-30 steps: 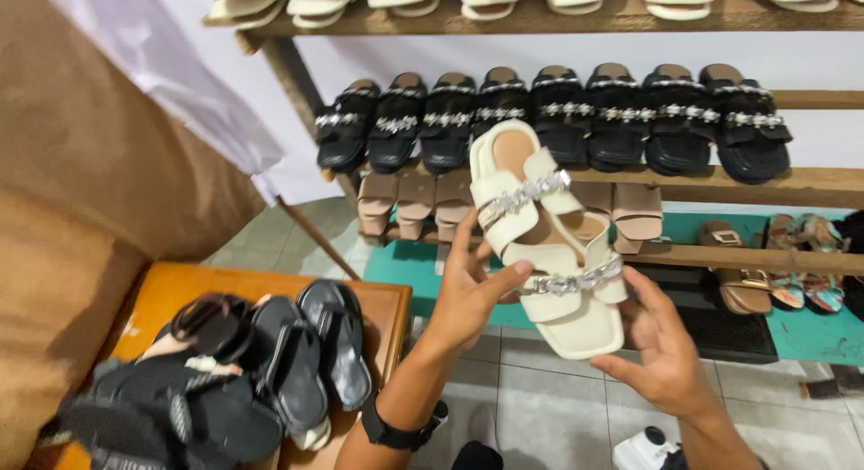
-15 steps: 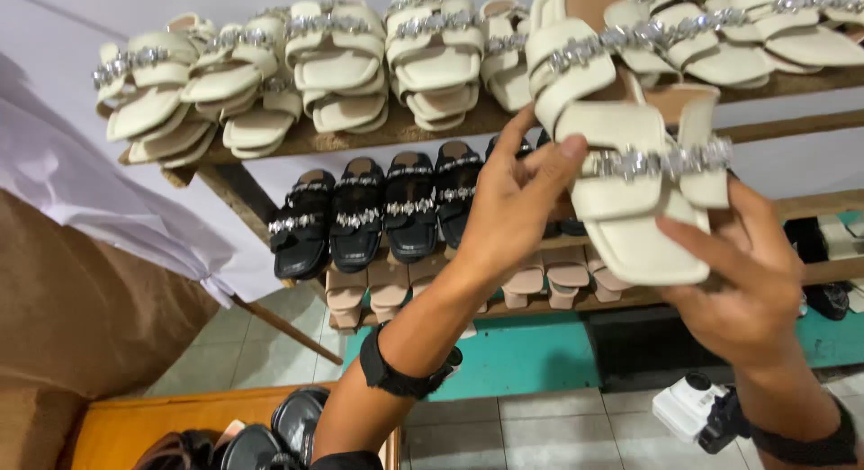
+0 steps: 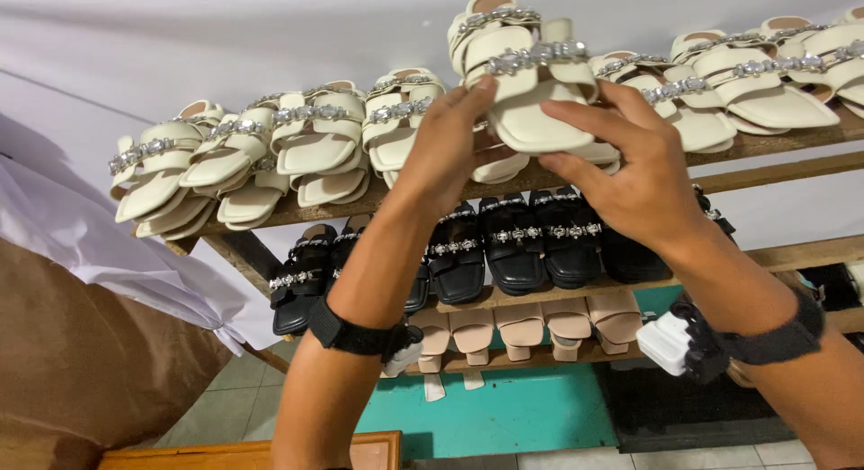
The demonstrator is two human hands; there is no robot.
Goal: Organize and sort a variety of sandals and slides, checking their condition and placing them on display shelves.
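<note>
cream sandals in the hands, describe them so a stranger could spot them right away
Start at the wooden rack and its top shelf of cream sandals. Near the middle, the left hand and right hand grip a stacked pair of cream sandals with jewelled straps. Only this pair is held and rises above its neighbours.

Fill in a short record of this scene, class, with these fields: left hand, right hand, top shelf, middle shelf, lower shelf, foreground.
left hand: left hand grips the cream slide sandals with jewelled straps from the left side
right hand: right hand holds the same pair from the right
top shelf: wooden top shelf carries rows of cream jewelled sandals
middle shelf: black jewelled sandals
lower shelf: beige sandals
foreground: orange wooden table edge
</note>
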